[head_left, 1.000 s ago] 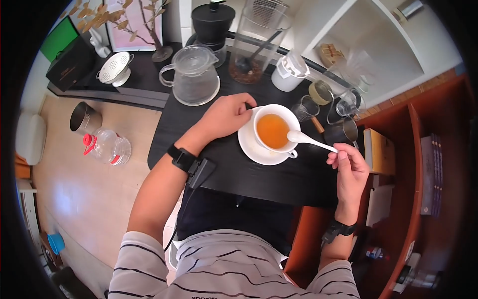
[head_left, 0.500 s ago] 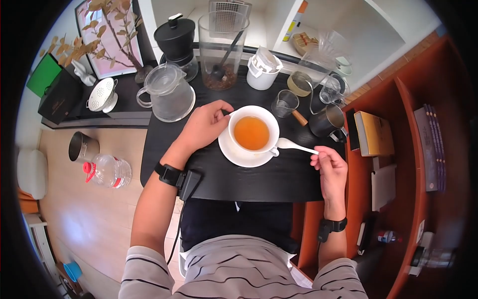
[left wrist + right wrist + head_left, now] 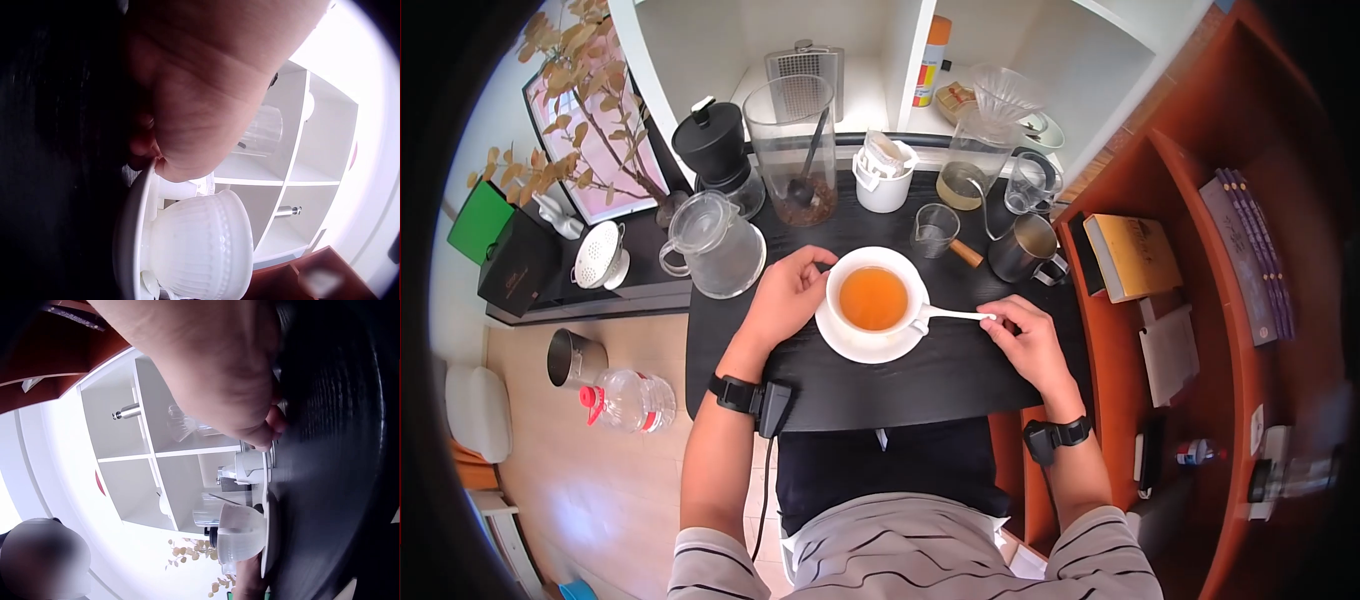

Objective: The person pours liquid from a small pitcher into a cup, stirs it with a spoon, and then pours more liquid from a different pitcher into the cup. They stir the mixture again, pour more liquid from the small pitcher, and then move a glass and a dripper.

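Observation:
A white cup (image 3: 894, 283) of amber tea (image 3: 872, 299) stands on a white saucer (image 3: 855, 350) on the black table. My left hand (image 3: 785, 300) pinches the saucer's left rim; in the left wrist view the thumb lies on top, with fingertips partly hidden below. On the other side, my right hand (image 3: 1028, 338) holds the end of a white spoon (image 3: 955, 314) between thumb and fingers. The spoon lies low beside the cup's handle, its bowl end at the saucer's right side. The right wrist view shows the spoon (image 3: 265, 464) nearly level with the saucer (image 3: 270, 540).
Behind the cup stand a glass server (image 3: 715, 245), black grinder (image 3: 712, 150), tall glass canister (image 3: 790, 150), white mug (image 3: 884, 185), small wooden-handled glass (image 3: 936, 231) and metal pitcher (image 3: 1028, 248). A brown shelf (image 3: 1190, 200) borders the right side. A plastic bottle (image 3: 635, 400) stands on the floor left.
The spoon has gone from over the cup's right rim down to the saucer beside the handle. My right hand has lowered with it. The left hand stays at the saucer; the head view has shifted.

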Motion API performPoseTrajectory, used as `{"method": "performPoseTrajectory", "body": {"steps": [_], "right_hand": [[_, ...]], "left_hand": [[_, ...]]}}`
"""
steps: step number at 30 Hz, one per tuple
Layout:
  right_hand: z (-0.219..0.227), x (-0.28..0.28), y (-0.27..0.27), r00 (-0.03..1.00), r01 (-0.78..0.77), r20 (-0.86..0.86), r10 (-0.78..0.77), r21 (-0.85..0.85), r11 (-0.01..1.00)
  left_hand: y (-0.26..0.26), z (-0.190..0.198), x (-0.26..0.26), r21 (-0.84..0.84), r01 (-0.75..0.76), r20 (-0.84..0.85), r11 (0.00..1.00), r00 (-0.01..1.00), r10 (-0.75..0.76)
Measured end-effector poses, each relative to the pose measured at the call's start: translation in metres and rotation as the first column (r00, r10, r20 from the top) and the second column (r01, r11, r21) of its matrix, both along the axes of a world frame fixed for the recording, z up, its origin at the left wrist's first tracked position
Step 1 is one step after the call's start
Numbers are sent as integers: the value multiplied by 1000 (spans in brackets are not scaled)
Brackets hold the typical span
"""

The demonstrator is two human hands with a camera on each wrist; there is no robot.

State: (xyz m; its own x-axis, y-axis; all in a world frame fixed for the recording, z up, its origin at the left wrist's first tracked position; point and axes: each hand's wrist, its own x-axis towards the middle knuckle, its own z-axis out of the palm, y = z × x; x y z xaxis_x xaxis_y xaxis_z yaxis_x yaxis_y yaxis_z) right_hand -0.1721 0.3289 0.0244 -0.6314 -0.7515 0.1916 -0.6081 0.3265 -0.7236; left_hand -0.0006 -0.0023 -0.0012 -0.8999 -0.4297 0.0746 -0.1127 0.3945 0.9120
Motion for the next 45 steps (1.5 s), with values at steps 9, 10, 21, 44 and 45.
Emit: {"method": "performPoseTrajectory", "body": {"steps": [9,10,21,44,45], "right_hand": [[-10,-4,-2,972,-80,-225,62,-70,994],[-11,-4,-2,968,-87,-241,68,-70,994],[-16,-4,3,995,-13,-103,-8,-202,979],[-2,-47,12,825,419,-198,-530,-417,807],[-2,-50,12,845,405,-186,-501,-390,827]], "left_hand": [[-3,-9,-1,13,6,-41,1000,999,-5],[-3,-10,-1,2,17,-45,1000,999,-17],[-7,-21,-3,128,31,-70,991,997,-22],[-13,-27,-4,46,32,-96,998,995,-27],[-12,-27,-3,39,30,-97,999,995,-26]]}}
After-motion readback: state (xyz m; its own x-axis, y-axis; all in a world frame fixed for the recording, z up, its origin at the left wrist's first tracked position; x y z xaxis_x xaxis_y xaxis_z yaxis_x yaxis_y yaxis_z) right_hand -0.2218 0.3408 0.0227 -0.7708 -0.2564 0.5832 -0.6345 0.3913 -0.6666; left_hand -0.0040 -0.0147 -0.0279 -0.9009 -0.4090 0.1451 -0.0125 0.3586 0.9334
